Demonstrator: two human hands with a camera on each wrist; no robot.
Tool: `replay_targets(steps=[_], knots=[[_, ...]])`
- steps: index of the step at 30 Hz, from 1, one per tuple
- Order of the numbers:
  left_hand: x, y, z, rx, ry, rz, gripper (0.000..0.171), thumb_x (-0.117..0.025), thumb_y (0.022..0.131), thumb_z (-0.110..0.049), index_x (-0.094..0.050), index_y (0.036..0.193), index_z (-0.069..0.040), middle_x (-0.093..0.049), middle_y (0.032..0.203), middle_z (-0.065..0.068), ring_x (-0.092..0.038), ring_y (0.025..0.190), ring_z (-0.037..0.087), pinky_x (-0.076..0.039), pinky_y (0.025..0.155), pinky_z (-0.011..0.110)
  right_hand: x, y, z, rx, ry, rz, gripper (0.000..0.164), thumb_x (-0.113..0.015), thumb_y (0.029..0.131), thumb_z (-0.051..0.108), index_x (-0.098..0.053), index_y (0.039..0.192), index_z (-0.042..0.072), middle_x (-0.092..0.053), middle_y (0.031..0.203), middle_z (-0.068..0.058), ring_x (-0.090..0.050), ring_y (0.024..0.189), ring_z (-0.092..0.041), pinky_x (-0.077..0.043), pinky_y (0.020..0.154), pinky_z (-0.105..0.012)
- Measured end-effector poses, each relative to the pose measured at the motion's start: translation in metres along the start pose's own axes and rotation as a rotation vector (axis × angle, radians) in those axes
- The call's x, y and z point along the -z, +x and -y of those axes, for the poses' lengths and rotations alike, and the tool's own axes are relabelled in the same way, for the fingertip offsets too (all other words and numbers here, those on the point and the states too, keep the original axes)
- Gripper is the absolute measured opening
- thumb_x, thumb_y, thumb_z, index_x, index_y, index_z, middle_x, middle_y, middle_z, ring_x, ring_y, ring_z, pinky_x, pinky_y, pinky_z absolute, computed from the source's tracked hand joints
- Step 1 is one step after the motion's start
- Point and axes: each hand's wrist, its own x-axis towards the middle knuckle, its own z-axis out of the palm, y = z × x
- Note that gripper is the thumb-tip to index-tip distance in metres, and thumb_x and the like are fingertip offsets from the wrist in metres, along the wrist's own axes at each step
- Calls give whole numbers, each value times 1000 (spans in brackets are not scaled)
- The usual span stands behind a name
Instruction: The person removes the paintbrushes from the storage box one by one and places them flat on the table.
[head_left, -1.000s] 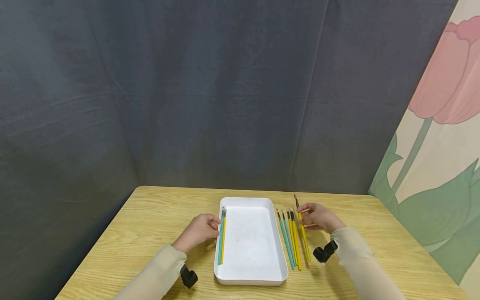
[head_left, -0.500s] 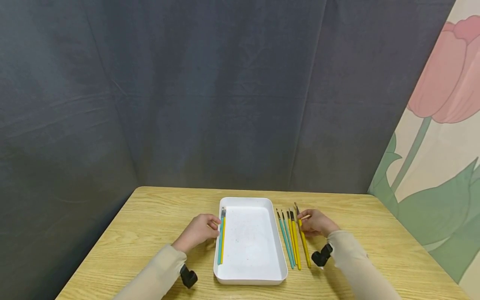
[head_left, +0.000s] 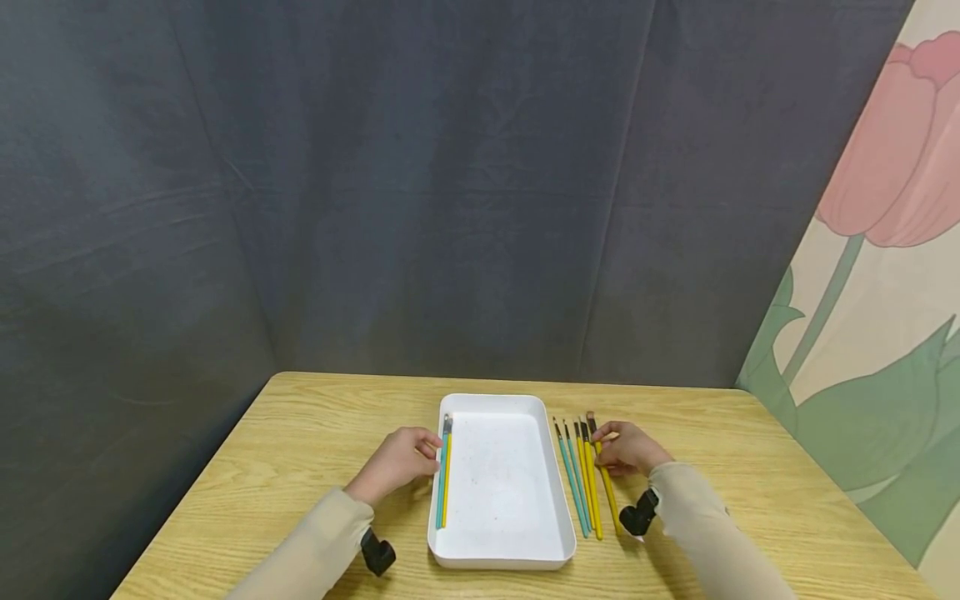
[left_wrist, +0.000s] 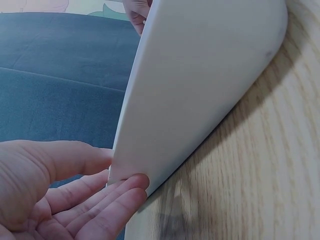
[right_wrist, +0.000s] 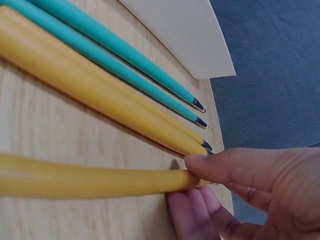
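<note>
In the head view my left hand (head_left: 403, 462) pinches the left rim of a white rectangular tray (head_left: 506, 492). Its fingertips touch the tray's outer wall in the left wrist view, with the thumb at the rim. Inside, along the left wall, lie a teal paintbrush (head_left: 440, 483) and a yellow paintbrush (head_left: 447, 483) side by side, bristles away from me. My right hand (head_left: 632, 450) pinches a thick yellow paintbrush (right_wrist: 100, 176) near its dark bristle end, thumb on top and fingers under. This brush lies low over the table, rightmost in a row.
Right of the tray, two teal paintbrushes (head_left: 572, 483) and yellow paintbrushes (head_left: 592, 492) lie nearly parallel on the wooden table (head_left: 337, 417). A dark curtain (head_left: 450, 208) hangs behind the table, and a flower-painted wall (head_left: 885, 333) stands at the right.
My right hand has brought the thick yellow paintbrush toward me and down to the table, slightly left, beside the others. The left hand and the tray have stayed put.
</note>
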Motion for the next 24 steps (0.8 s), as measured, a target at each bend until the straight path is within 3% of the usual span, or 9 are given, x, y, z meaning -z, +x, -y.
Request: replay_targets(steps=[24], knots=[[-1, 0, -1, -1, -5, -4, 28, -72, 79, -1, -67, 106, 3, -61, 86, 7, -55, 75, 16, -48, 65, 27, 1, 0, -2, 37, 30, 46, 39, -69, 78, -9, -53, 113, -5, -48, 72, -1, -51, 56, -11, -51, 55, -27]])
